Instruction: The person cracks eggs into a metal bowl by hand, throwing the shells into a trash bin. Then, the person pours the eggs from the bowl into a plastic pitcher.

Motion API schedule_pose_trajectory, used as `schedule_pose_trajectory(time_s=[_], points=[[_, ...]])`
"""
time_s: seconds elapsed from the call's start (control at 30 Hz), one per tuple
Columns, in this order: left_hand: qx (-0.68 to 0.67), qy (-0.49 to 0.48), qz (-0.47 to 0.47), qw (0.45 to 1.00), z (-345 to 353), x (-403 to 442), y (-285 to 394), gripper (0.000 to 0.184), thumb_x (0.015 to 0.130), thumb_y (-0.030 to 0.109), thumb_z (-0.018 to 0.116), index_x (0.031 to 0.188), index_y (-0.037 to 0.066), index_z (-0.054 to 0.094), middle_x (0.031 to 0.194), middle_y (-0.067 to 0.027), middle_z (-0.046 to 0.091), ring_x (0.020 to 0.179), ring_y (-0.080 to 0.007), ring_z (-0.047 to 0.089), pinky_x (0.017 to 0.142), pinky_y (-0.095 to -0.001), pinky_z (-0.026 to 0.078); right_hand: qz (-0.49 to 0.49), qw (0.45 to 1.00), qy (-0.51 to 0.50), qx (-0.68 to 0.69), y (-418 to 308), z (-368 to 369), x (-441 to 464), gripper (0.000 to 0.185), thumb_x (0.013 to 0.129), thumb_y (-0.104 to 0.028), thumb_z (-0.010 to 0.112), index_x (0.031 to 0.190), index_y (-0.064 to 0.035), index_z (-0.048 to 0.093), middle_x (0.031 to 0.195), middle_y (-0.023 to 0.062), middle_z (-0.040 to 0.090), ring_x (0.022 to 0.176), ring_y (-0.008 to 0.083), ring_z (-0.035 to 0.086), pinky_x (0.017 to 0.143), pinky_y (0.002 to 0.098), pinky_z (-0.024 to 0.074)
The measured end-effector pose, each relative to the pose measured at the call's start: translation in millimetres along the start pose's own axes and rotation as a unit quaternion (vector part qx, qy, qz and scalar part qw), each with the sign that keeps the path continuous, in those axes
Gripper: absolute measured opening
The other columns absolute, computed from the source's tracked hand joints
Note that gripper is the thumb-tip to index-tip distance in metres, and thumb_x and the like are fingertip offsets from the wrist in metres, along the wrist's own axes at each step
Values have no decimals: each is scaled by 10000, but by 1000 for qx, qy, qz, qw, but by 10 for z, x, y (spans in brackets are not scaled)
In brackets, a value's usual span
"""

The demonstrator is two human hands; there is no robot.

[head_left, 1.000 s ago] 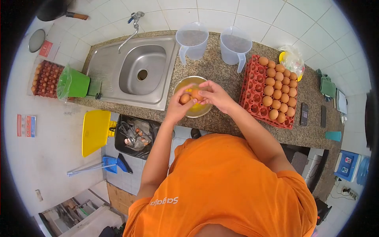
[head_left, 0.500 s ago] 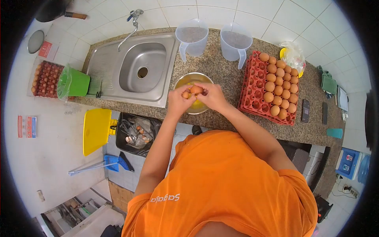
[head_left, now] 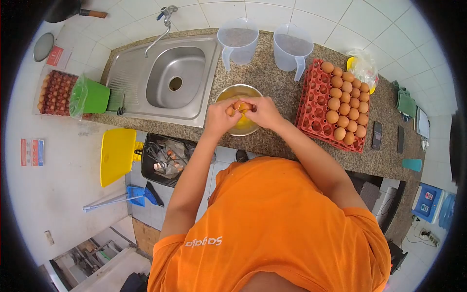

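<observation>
Over a metal bowl (head_left: 237, 87) on the counter, both my hands grip a brown egg (head_left: 242, 105) whose shell is parted in the middle. Yellow yolk shows between the shell pieces and in the bowl below. My left hand (head_left: 220, 118) has its fingers closed on one side of the shell. A second brown piece (head_left: 230, 111), an egg or a shell, sits against the same fingers; which, I cannot tell. The other side of the shell is pinched by my right hand (head_left: 265, 113). To the right stand stacked red egg trays (head_left: 311, 116) with several whole brown eggs (head_left: 345, 98).
Left of the bowl is a steel sink (head_left: 197, 104). Two clear jugs (head_left: 240, 46) stand behind. Below the counter, a lined black bin (head_left: 165, 160) holds eggshells beside its yellow lid (head_left: 116, 156). A phone (head_left: 377, 135) lies right of the trays.
The egg between my hands was closed and looked whole; now its shell is split apart with yolk showing. My hands have stayed over the bowl. The view has shifted slightly.
</observation>
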State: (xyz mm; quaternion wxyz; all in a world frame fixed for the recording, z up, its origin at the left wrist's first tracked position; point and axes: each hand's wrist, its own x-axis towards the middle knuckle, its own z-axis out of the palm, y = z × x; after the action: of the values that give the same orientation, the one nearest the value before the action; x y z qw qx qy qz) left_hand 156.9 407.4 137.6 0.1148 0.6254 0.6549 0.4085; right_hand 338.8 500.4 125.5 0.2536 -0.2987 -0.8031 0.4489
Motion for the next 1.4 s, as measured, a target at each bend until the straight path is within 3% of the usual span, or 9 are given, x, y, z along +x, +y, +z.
schedule_pose_trajectory(time_s=[0.37, 0.53, 0.7, 0.9, 0.97, 1.1, 1.17, 1.23, 1.4], points=[[105, -178, 97, 974, -806, 491, 233, 345, 773, 162, 793, 1095, 42, 761, 824, -164, 733, 737, -351, 711, 697, -407, 573, -153, 963, -132, -179, -659, -615, 294, 318, 833, -48, 688, 1147, -17, 653, 1061, 150, 738, 996, 351, 730, 860, 431, 563], [-112, -111, -73, 985, -575, 348, -90, 269, 890, 145, 743, 1141, 46, 746, 681, -18, 646, 590, -141, 601, 545, -317, 478, -37, 985, 29, 166, -489, -241, 200, 335, 939, -200, 732, 1213, -33, 636, 1215, 167, 715, 1198, 351, 682, 1027, 427, 518], [-446, -107, -339, 822, -308, -122, -217, 216, 981, 188, 719, 1142, 45, 708, 763, 8, 648, 595, -93, 579, 479, -224, 421, -116, 991, 62, 27, -385, 31, 117, 393, 956, -275, 738, 1261, -43, 649, 1268, 173, 694, 1265, 364, 635, 1082, 453, 470], [-664, 84, -300, 680, -618, -850, -360, 390, 1002, 211, 667, 1355, 95, 548, 979, -55, 647, 615, -59, 496, 437, -171, 351, -6, 995, -54, 85, -435, 37, 297, 289, 950, -198, 720, 1210, -72, 707, 1144, 113, 751, 1075, 293, 722, 899, 411, 559], [-724, 166, -270, 613, -899, -1274, -626, 419, 1004, 253, 669, 1367, 104, 523, 1057, -72, 636, 608, -66, 472, 456, -171, 372, -41, 990, -102, -88, -197, 91, 386, 196, 924, -176, 697, 1081, -66, 739, 1038, 134, 759, 991, 334, 730, 859, 449, 569], [-319, 359, -445, 756, -1406, -2125, -1225, 320, 1053, 432, 641, 1103, 119, 598, 800, 12, 572, 585, -79, 447, 488, -227, 360, -76, 940, -175, -284, 167, 382, 362, 124, 873, -126, 665, 908, -67, 768, 940, 147, 767, 920, 373, 741, 825, 498, 591], [-56, 506, -478, 715, -1361, -3175, -2322, 437, 871, 434, 861, 868, 64, 629, 723, -1, 604, 626, -147, 560, 551, -303, 451, -69, 928, -187, -315, 138, 460, 350, 144, 880, -130, 651, 912, -69, 777, 926, 160, 765, 899, 370, 748, 796, 499, 600], [201, 381, -544, 720, -1547, -3745, -2361, 369, 806, 322, 895, 757, 51, 648, 742, -55, 694, 677, -177, 636, 615, -367, 523, -74, 920, -189, -335, 152, 523, 363, 161, 884, -134, 641, 913, -65, 783, 914, 171, 765, 883, 365, 755, 778, 498, 608], [155, 365, -584, 708, -1528, -4089, -2230, 367, 783, 277, 877, 1008, 6, 770, 924, -121, 782, 819, -233, 711, 785, -400, 558, -68, 904, -205, -369, 161, 712, 392, 187, 891, -139, 625, 913, -46, 786, 899, 188, 765, 861, 364, 763, 782, 493, 616]])
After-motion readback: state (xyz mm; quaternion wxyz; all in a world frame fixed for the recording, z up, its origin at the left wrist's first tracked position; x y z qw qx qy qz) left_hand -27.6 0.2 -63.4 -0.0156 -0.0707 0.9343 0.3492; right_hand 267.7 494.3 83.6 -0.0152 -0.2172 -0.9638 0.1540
